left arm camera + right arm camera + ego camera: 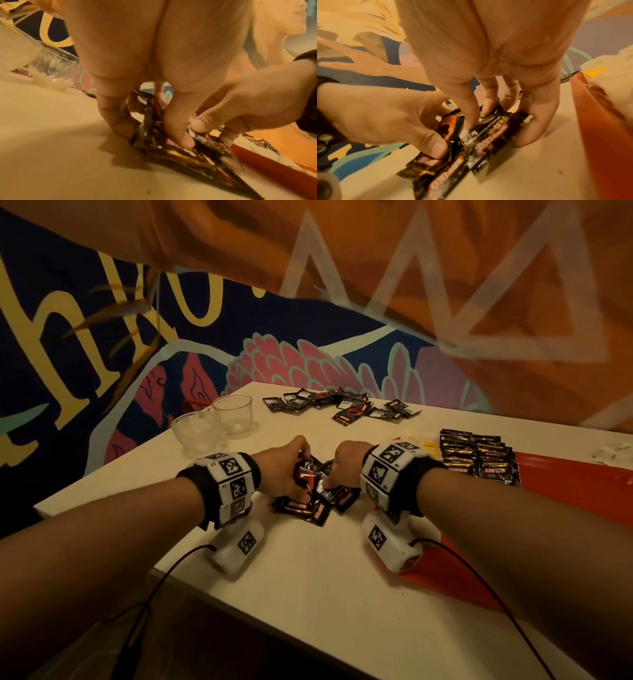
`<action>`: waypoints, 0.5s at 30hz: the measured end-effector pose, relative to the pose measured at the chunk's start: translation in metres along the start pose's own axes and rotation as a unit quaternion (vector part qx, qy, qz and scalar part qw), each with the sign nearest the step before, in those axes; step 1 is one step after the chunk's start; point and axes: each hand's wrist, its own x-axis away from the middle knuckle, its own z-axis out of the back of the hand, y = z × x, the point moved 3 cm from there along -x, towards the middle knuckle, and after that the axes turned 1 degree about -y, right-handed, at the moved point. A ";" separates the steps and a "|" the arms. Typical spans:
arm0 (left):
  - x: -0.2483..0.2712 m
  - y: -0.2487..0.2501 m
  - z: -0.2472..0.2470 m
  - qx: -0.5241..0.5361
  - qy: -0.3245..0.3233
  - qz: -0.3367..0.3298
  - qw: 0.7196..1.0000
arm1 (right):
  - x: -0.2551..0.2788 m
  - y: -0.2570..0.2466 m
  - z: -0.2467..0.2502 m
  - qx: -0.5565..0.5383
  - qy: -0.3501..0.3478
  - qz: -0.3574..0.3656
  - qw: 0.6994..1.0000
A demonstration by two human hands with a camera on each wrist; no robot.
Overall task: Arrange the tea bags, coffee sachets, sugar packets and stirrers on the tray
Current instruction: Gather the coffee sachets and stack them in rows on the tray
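Head view: both hands meet over a small heap of black coffee sachets (pixel 317 503) lying on the white table (pixel 308 594), just left of the red tray (pixel 565 474). The left hand (pixel 286 465) has its fingers curled down onto the heap and pinches an orange-marked sachet (pixel 449 126) between thumb and fingers. The right hand (pixel 347 462) likewise curls its fingers around sachets of the same heap, with its thumb pressing on top; the two hands touch the pile side by side. On the tray, a neat overlapping row of black-and-gold sachets (pixel 479 457) stands arranged near its far left edge. A loose scatter of further sachets (pixel 342 404) lies at the far side of the table, well apart from the hands. Two clear glass cups (pixel 215 421) stand side by side near the table's left corner. White packets (pixel 613 453) lie at the right edge of the view, too blurred to identify.
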 end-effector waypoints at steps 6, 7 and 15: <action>0.003 -0.002 -0.007 0.176 -0.010 0.032 0.984 | 0.003 -0.003 0.002 -0.031 0.001 0.006 1.000; 0.002 -0.002 -0.008 0.211 -0.018 0.034 0.977 | 0.002 -0.001 0.002 -0.049 -0.001 0.002 0.999; 0.003 0.005 0.004 0.420 0.032 -0.018 0.907 | 0.014 0.016 0.019 -0.261 0.004 0.011 0.965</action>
